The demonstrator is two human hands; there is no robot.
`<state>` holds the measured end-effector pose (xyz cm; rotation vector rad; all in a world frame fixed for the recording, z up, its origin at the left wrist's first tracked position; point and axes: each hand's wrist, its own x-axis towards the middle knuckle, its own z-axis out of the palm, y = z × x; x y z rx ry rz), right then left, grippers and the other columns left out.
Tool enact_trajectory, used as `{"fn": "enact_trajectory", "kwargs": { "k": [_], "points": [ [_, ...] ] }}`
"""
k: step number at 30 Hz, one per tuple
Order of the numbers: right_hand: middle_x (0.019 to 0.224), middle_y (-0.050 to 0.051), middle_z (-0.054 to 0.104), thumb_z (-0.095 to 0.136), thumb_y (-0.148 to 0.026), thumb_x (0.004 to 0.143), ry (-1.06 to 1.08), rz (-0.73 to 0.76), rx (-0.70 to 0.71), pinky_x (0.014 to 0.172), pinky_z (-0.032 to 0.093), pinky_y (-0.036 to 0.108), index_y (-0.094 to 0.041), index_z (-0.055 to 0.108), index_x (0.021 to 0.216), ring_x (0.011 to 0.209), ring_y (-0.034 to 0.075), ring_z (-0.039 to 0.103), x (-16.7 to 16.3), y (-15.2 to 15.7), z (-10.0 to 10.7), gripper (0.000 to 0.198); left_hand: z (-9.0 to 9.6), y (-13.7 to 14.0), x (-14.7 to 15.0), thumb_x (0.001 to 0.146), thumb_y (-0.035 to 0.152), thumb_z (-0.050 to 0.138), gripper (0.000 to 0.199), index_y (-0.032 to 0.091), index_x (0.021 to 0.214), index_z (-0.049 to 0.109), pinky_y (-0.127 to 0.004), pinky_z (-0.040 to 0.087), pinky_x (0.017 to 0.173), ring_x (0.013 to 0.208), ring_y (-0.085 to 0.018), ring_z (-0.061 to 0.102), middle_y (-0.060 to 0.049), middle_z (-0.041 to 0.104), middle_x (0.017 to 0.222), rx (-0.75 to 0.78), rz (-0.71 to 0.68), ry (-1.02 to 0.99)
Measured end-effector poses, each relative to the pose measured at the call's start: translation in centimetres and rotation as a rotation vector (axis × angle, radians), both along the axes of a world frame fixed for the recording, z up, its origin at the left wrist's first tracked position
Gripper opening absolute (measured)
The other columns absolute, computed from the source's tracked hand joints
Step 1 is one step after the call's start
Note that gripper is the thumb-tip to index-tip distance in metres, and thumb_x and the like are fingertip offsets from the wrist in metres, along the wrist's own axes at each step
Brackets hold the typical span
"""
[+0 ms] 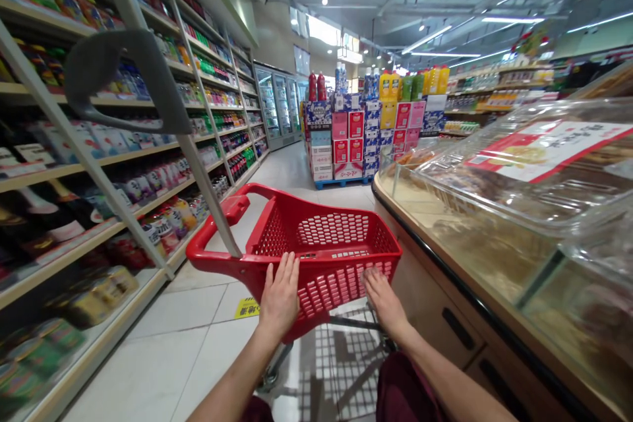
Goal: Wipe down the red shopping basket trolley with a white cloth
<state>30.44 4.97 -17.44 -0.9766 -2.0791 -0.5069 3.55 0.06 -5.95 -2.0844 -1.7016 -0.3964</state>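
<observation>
A red plastic shopping cart basket [321,270] with perforated walls stands sideways just in front of me, its handle end to the left. My left hand [281,293] lies with fingers outstretched against the near wall, close under the rim. My right hand [380,297] is spread at the same wall, farther right, over the perforated part. Neither hand is wrapped round anything. A grey pole [202,191] rises from the cart's left part and carries a dark grey loop-shaped holder [123,82]. Nothing shows inside the basket where I can see in.
Drink shelves [148,208] line the left side. At right, a counter [445,237] with clear food packages [548,165] stands close to the cart. Ahead is a pallet stack of boxes and bottles [349,138]; glass-door fridges [281,99] stand behind. A yellow floor sticker [247,308] lies below.
</observation>
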Motion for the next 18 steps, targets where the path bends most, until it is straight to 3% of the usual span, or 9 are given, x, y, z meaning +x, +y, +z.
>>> {"fn": "enact_trajectory", "kwargs": {
  "k": [3, 7, 9, 13, 18],
  "points": [
    [0.126, 0.011, 0.047, 0.032, -0.005, 0.083, -0.022, -0.008, -0.035, 0.095, 0.038, 0.046, -0.017, 0.031, 0.132, 0.128, 0.020, 0.021, 1.4, 0.0, -0.8, 0.051, -0.4, 0.1, -0.2, 0.064, 0.012, 0.040, 0.064, 0.010, 0.128, 0.034, -0.045, 0.017, 0.105, 0.129, -0.022, 0.021, -0.010, 0.030, 0.137, 0.015, -0.016, 0.017],
    [0.137, 0.012, 0.032, 0.032, -0.002, 0.077, 0.127, -0.168, -0.070, 0.100, 0.028, 0.049, -0.015, 0.022, 0.135, 0.129, 0.023, 0.016, 2.4, 1.4, -0.5, 0.060, -0.7, 0.1, -0.2, 0.064, 0.016, 0.042, 0.066, 0.009, 0.128, 0.033, -0.044, 0.017, 0.105, 0.129, -0.022, 0.020, -0.009, 0.030, 0.137, 0.028, 0.022, 0.026],
    [0.139, 0.012, 0.028, 0.031, 0.000, 0.075, 0.146, -0.212, -0.101, 0.100, 0.029, 0.047, -0.015, 0.020, 0.136, 0.129, 0.022, 0.016, 2.8, 1.7, -1.3, 0.064, -0.7, 0.2, -0.2, 0.064, 0.017, 0.042, 0.066, 0.010, 0.128, 0.033, -0.044, 0.017, 0.105, 0.129, -0.021, 0.021, -0.009, 0.031, 0.137, 0.033, 0.035, 0.036],
    [0.139, 0.008, 0.028, 0.030, 0.001, 0.073, 0.101, -0.169, -0.173, 0.098, 0.033, 0.043, -0.020, 0.021, 0.136, 0.128, 0.020, 0.022, 3.7, 1.2, -3.3, 0.067, -0.7, 0.1, -0.2, 0.064, 0.017, 0.041, 0.065, 0.011, 0.129, 0.033, -0.044, 0.018, 0.105, 0.129, -0.021, 0.022, -0.008, 0.030, 0.138, 0.028, 0.030, 0.046],
    [0.141, 0.007, 0.023, 0.030, 0.000, 0.074, 0.246, -0.233, -0.127, 0.102, 0.027, 0.047, -0.018, 0.019, 0.136, 0.129, 0.022, 0.019, 4.5, 1.9, -1.6, 0.065, -0.9, 0.0, -0.2, 0.064, 0.016, 0.042, 0.066, 0.009, 0.128, 0.033, -0.044, 0.016, 0.105, 0.129, -0.022, 0.021, -0.010, 0.030, 0.138, 0.043, 0.036, 0.026]
  ]
}}
